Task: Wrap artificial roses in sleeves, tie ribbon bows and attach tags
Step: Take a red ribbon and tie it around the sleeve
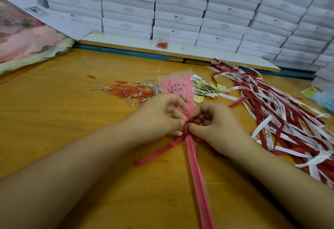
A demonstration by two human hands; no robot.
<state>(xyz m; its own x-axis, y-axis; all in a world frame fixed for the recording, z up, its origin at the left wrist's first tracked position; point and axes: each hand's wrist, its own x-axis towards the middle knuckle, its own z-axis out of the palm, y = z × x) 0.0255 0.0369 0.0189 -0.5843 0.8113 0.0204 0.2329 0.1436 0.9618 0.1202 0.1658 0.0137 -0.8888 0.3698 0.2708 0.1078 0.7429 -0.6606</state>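
Head view: hands meet at the middle of a yellow-brown wooden desk (72, 120), with both forearms reaching in from the bottom corners. The left grip (159, 118) has its fingers curled and pinches a narrow red ribbon (157, 153) at the point where the ribbon circles the wrapped stem. The right grip (213, 124) touches it there, thumb and curled fingers holding a small loop of the same ribbon. One loose tail of the ribbon lies flat on the desk, running down and to the left.

The ribbon goes round a pink see-through plastic sleeve printed "LOVE YOU" (178, 86). The sleeve's wide end lies beyond the hands, and its gathered narrow end runs toward the bottom edge. What the sleeve holds is mostly hidden behind the fingers.

Left of the sleeve lies a scatter of red paper clips (126, 91), mixed with silver twist ties (150, 84). A single red clip (91, 77) lies apart, farther left. Just right of the sleeve sits a small pile of yellow and white paper tags (204, 88). Farther right, a heap of long red and white printed ribbons (282, 113) spreads to the desk's edge.

Behind the desk stands a wall of stacked white cardboard boxes (180, 12). On the ledge before them is a small clear bag of red clips (162, 42).
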